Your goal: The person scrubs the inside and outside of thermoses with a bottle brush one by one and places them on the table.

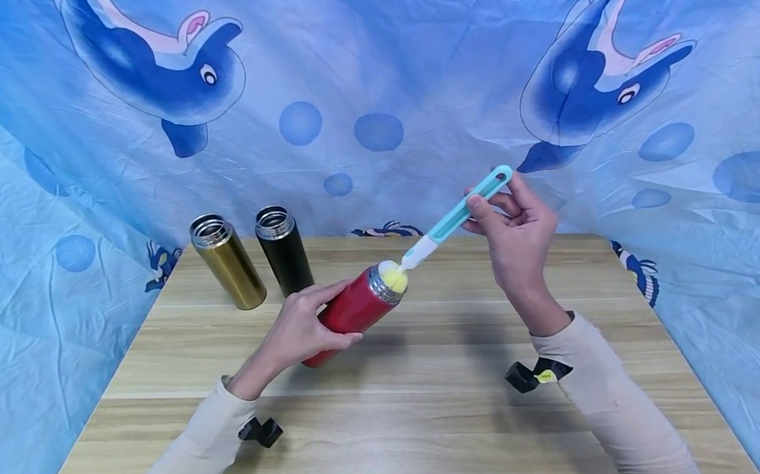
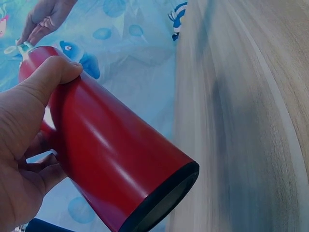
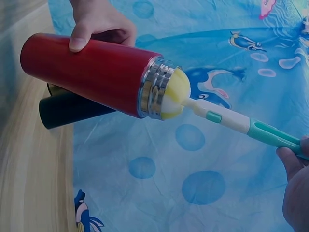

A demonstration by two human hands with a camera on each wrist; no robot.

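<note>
My left hand [image 1: 309, 328] grips a red thermos flask [image 1: 361, 306] around its body, tilted with its mouth up to the right. In the left wrist view the flask's dark-rimmed base [image 2: 161, 203] faces the camera. Between thumb and fingers my right hand [image 1: 521, 237] pinches the teal handle of a bottle brush [image 1: 451, 220]. The brush's yellow and white sponge head [image 3: 176, 94] sits at the flask's steel mouth [image 3: 157, 89], partly inside and partly bulging out. How deep the sponge reaches is hidden by the flask.
To the left stand a gold flask [image 1: 230, 262] and a black flask [image 1: 283, 252], both without lids, on the wooden table [image 1: 404, 440]. A blue dolphin-print cloth [image 1: 393, 67] hangs behind and beside the table. Each wrist carries a small black camera.
</note>
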